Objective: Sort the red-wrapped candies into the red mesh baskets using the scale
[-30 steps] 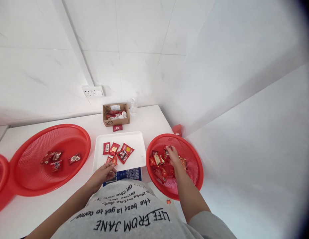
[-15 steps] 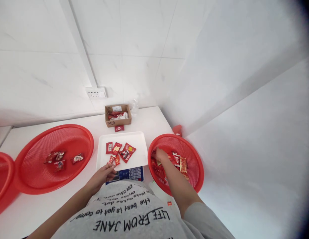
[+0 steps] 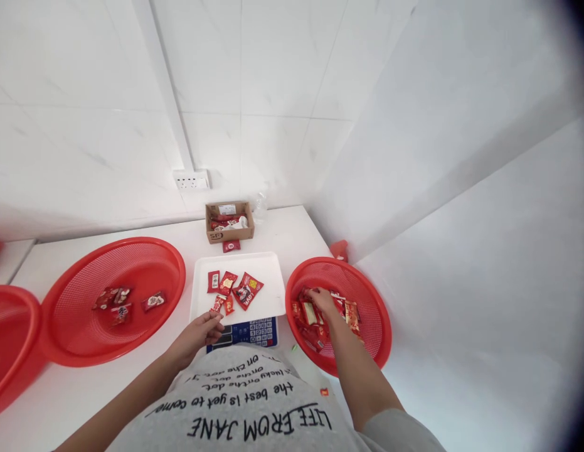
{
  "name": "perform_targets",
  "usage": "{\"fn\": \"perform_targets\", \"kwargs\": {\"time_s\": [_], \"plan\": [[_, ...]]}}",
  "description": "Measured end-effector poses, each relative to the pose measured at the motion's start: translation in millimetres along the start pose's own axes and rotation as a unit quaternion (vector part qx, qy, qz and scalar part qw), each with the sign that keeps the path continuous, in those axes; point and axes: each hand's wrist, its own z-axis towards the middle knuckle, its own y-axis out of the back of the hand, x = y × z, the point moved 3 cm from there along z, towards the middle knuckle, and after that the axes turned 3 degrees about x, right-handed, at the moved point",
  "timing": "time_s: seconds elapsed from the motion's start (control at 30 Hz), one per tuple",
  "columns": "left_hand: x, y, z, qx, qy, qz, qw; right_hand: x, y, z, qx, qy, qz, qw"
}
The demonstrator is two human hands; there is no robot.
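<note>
A white tray (image 3: 268,295) rests on a scale with a blue keypad (image 3: 256,333). Several red snack packets lie on it, among them a large packet marked LOVE (image 3: 247,290). My left hand (image 3: 204,329) is at the tray's front left corner, fingers curled by a small packet (image 3: 218,304); whether it grips anything is too small to tell. Inside the right red basket (image 3: 384,314), my right hand (image 3: 323,301) reaches down among red and gold packets, its fingertips closed at a red packet that is partly hidden.
The large red basket (image 3: 176,282) at the left holds several packets. Another red basket (image 3: 28,314) is cut off at the left edge. A cardboard box (image 3: 230,235) with packets stands behind the tray, a red packet (image 3: 231,245) before it. White walls rise behind and right.
My right hand has shifted right within the basket, uncovering packets at its left side. My left hand stays by the tray's corner. The whole view has shifted slightly.
</note>
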Motion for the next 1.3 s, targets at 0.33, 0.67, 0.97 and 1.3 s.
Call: {"fn": "perform_targets", "kwargs": {"time_s": [0.33, 0.67, 0.97, 1.3], "plan": [[-18, -41.5, -1, 0.119, 0.013, 0.033, 0.992, 46, -7, -71, 0.109, -0.057, 0.357, 0.926], [-8, -60.1, 6, 0.178, -0.005, 0.111, 0.978, 55, -107, -143, 0.267, -0.092, 0.328, 0.902], [-34, -1.9, 14, 0.029, -0.156, 0.242, 0.957, 33, -96, -140, 0.22, -0.172, 0.378, 0.883], [-30, 8.6, 36, -0.07, -0.212, 0.478, 0.849, 29, -95, -147, 0.208, -0.169, 0.368, 0.89]]}}
